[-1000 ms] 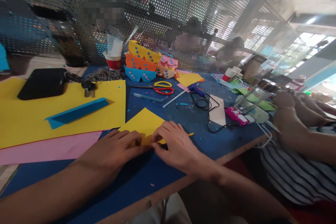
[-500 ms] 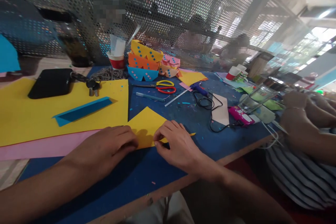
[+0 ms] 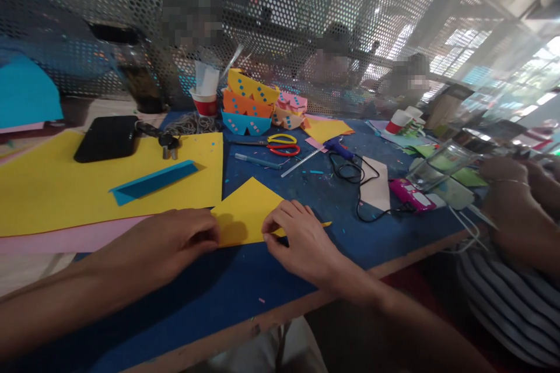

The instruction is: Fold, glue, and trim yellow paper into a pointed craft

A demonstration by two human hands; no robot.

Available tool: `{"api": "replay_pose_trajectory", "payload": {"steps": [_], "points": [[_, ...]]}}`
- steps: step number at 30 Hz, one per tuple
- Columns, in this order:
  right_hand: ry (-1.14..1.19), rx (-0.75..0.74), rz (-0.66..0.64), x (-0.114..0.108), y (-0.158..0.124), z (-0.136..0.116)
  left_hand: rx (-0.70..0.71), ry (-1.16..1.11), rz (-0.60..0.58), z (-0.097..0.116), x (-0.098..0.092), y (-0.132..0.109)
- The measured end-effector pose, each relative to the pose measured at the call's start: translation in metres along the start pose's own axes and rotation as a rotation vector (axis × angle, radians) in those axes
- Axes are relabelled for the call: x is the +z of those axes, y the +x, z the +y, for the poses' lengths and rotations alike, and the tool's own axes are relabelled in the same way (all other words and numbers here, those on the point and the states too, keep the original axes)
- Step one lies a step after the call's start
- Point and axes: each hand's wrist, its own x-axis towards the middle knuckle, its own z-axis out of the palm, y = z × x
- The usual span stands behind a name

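A yellow sheet of paper [image 3: 247, 210] lies on the blue tabletop between my hands, one corner pointing away from me and its near edge looking folded. At the left end of that edge, my left hand [image 3: 188, 233] is closed with fingers curled onto the paper. My right hand [image 3: 300, 239] pinches the same edge further right, thumb against the fingers. A thin yellow tip sticks out beyond the right hand; the rest of the paper there is hidden. Left of the sheet, a folded blue paper strip [image 3: 153, 182] rests on a large yellow sheet [image 3: 52, 186].
Beyond lie scissors [image 3: 282, 144], a blue pen-like cutter [image 3: 258, 161] and a glue gun [image 3: 341, 148] with a looped cord. Decorated paper shapes [image 3: 247, 106] stand near a red-white cup [image 3: 205, 102]. A black phone [image 3: 107, 139] is at left; a person's arm [image 3: 507, 198] at right.
My left hand has slid left along the paper's near edge, widening the gap between my hands. The right hand keeps its pinch. The whole view has shifted slightly.
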Motion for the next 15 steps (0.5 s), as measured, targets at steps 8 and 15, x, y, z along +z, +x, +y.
{"api": "replay_pose_trajectory", "payload": {"steps": [8,15], "points": [[-0.007,0.008,-0.010,-0.001,-0.001,-0.001,-0.265,-0.037,-0.075,0.001,-0.002,-0.007],[-0.008,0.011,-0.008,-0.002,-0.001,-0.001,-0.353,-0.071,-0.044,-0.016,-0.001,-0.023]]}}
